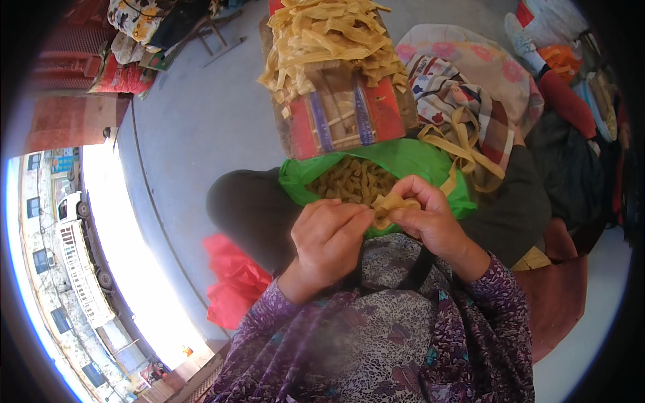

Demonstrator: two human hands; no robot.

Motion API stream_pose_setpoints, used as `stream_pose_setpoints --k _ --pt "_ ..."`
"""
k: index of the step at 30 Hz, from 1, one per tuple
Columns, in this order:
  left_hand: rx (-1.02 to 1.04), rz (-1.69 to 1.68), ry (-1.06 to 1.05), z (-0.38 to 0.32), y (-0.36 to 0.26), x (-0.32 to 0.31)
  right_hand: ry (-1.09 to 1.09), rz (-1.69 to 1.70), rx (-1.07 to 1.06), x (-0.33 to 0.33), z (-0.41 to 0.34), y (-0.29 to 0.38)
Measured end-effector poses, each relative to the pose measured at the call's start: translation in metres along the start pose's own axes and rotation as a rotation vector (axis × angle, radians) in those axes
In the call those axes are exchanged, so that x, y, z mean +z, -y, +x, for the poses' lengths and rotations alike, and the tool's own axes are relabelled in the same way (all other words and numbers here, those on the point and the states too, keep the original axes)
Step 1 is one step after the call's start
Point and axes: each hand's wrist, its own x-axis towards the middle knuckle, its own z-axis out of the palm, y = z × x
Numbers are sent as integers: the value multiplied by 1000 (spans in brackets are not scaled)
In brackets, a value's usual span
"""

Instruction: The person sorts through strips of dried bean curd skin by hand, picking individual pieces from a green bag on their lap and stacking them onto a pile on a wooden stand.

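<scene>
Between my two hands is a pale yellow flat strip [390, 207], soft and looped like tofu skin. My left hand [330, 229] pinches it at its left side, fingers curled. On the other side, my right hand [428, 214] grips it between thumb and forefinger. Whether the loop is knotted cannot be made out. Just beyond the hands, an open green plastic bag [423, 156] in my lap holds many short, twisted yellow-brown pieces [352, 181]. Past the bag, a heap of similar long strips [332, 38] covers the far part of a red board [385, 108].
A longer yellow strip [468, 151] hangs over plaid cloth [484, 111] at the right. Red plastic [234, 287] lies on the floor beside my left knee. Another person's red sleeve or trouser leg [569, 103] shows at far right. A doorway opens left, with a truck [85, 267] outside.
</scene>
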Motion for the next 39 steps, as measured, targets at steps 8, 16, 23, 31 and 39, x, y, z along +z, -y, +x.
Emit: stream_pose_setpoints --k 8,16,23,31,39 --pt "-301 -102 276 -12 -5 3 56 40 82 4 1 7" --pt "-527 -393 389 -3 -3 1 37 -454 -230 12 4 1" --pt "-1150 -1084 68 -5 8 -16 49 -361 -95 -8 -14 35" --pt "-878 -501 316 -12 36 -18 -34 -1327 -736 -26 0 -5" --pt "101 9 516 9 17 -1 125 -1572 -982 0 1 5"
